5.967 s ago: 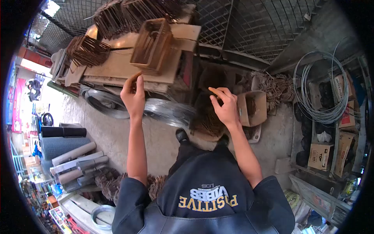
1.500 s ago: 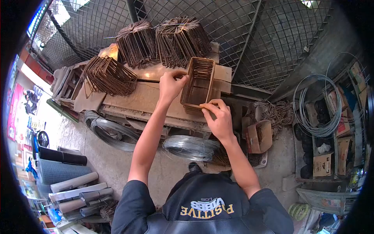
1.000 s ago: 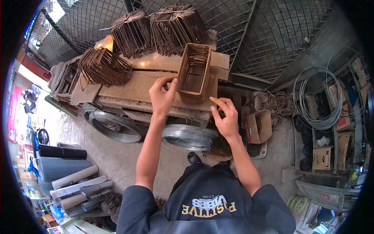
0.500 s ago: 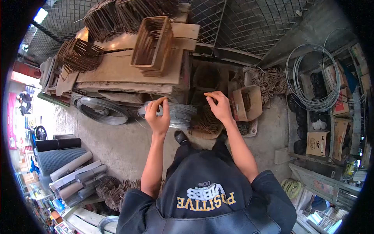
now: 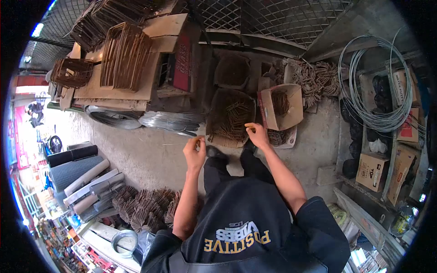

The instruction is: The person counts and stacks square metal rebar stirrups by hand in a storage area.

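Note:
My left hand (image 5: 195, 154) is raised in front of me, thumb and fingers drawn together in a pinch; anything between the fingertips is too small to make out. A thin pale line shows on the floor side to its left. My right hand (image 5: 258, 135) is also closed, fingertips together, over the near right edge of an open box (image 5: 217, 136) of rusty bent metal pieces (image 5: 236, 117). What it holds, if anything, I cannot make out. Beyond my left hand lies a coil of silvery wire (image 5: 168, 121).
Rusty rectangular frames (image 5: 123, 59) stand on a cardboard-covered bench (image 5: 91, 91). A cardboard carton (image 5: 291, 107) is right of the box. Wire coils (image 5: 380, 86) hang over shelves at right. Mesh rolls (image 5: 75, 175) and rusty bundles (image 5: 145, 207) lie at lower left.
The view has shifted, so the bench appears farther left and the floor boxes are plainer. Both hands are lower in view, my left slightly right; both remain pinched.

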The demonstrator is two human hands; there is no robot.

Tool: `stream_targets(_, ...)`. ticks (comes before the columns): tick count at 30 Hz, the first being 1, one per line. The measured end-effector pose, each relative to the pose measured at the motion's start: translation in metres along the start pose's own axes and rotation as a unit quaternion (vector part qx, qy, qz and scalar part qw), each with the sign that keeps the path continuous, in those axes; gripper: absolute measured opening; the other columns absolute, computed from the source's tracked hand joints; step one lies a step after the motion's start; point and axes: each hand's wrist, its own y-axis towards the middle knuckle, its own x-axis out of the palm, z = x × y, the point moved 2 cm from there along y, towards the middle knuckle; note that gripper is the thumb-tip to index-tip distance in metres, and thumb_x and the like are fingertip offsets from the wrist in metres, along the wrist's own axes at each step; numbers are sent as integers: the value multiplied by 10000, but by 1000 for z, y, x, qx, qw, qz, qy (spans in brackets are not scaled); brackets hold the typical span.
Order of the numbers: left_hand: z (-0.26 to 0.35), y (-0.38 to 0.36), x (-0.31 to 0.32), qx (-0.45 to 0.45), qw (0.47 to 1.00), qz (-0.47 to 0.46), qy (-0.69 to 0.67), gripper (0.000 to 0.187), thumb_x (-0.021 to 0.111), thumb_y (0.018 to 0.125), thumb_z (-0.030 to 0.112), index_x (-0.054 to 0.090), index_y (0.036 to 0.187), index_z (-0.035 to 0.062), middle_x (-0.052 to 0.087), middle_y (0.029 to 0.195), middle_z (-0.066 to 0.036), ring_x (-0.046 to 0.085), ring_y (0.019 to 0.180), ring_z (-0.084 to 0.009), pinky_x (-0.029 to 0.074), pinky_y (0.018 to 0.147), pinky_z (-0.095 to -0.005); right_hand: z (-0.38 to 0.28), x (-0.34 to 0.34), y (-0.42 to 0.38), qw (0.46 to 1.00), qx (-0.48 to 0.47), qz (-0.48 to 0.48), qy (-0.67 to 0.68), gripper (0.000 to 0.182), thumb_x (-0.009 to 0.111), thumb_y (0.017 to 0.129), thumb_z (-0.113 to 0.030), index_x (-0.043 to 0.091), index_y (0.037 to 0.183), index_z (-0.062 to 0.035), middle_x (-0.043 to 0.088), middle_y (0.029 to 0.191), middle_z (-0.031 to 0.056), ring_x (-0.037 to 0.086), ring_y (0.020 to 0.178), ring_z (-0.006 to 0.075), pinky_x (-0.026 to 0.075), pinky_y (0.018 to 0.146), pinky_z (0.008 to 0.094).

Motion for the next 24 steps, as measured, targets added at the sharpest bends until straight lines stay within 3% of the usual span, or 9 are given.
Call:
stream_targets(4, -48, 0, 49, -70, 987, -129, 58, 178, 719, 971, 165, 776, 1047, 15, 733, 825, -134, 675, 716, -177, 521, 661, -325, 35, 17, 25, 996, 77, -39, 8, 284, 637, 1050, -172, 722, 1315, -117, 740, 1252, 112, 686, 1198, 286, 540, 1064, 455)
stream_targets(8, -159, 4, 123, -121, 972, -199, 23, 186, 717, 925, 160, 764, 1023, 9, 742, 878, -175, 703, 741, -252, 541, 686, -376, 80, 45, 80, 993, 102, -45, -35, 288, 622, 1054, -155, 723, 1322, -123, 756, 1218, 104, 731, 1066, 279, 584, 922, 467)
stream_targets(12, -324, 11, 218, -199, 939, -264, 92, 301, 728, 924, 239, 736, 1106, -1, 747, 1005, -190, 743, 914, -320, 586, 825, -425, 159, 103, 166, 996, 37, 18, -79, 270, 679, 987, -180, 769, 1237, -137, 776, 1089, 166, 744, 978, 333, 579, 872, 450)
stream_targets(16, -611, 4, 334, -278, 916, -280, -76, 390, 669, 1027, 209, 622, 1357, 7, 669, 1312, -183, 697, 1025, -307, 598, 879, -435, 279, 193, 290, 964, -50, 42, -258, 243, 664, 969, -187, 788, 1156, -92, 763, 956, 198, 740, 881, 355, 588, 810, 447)
stream_targets(18, -675, 20, 374, -261, 932, -253, -2, 421, 646, 1052, 235, 580, 1405, 16, 620, 1399, -179, 681, 1082, -314, 601, 919, -466, 269, 203, 328, 955, -75, 10, -286, 255, 655, 978, -207, 780, 1146, -62, 753, 996, 211, 730, 929, 359, 575, 859, 464)
stream_targets(20, -718, 40, 410, -249, 888, -309, 232, 566, 749, 905, 422, 687, 1342, 68, 725, 1252, -207, 700, 1156, -351, 558, 969, -456, 272, 223, 357, 944, -103, -21, -314, 276, 646, 987, -228, 773, 1135, -32, 744, 1036, 225, 720, 978, 363, 563, 908, 481)
stream_targets(21, -747, 42, 430, -247, 891, -304, 231, 566, 749, 905, 422, 687, 1342, 68, 725, 1252, -207, 700, 1156, -351, 558, 969, -456, 279, 236, 372, 930, -114, 11, -348, 301, 641, 1000, -271, 775, 1115, -27, 730, 1104, 227, 690, 1072, 364, 529, 973, 505)
stream_targets(22, -777, 39, 457, -262, 909, -296, -134, 503, 680, 958, 363, 677, 1356, 55, 706, 1295, -184, 680, 1172, -355, 546, 985, -465, 286, 246, 384, 915, -124, 40, -381, 335, 636, 1014, -314, 778, 1095, -22, 715, 1173, 230, 659, 1167, 365, 496, 1038, 528)
stream_targets(24, -786, 51, 472, -278, 925, -252, -55, 491, 667, 969, 350, 673, 1360, 53, 701, 1302, -178, 675, 1173, -354, 543, 987, -466, 276, 252, 398, 900, -104, -4, -423, 357, 607, 1036, -330, 759, 1152, -29, 682, 1267, 212, 615, 1236, 370, 455, 1080, 558)
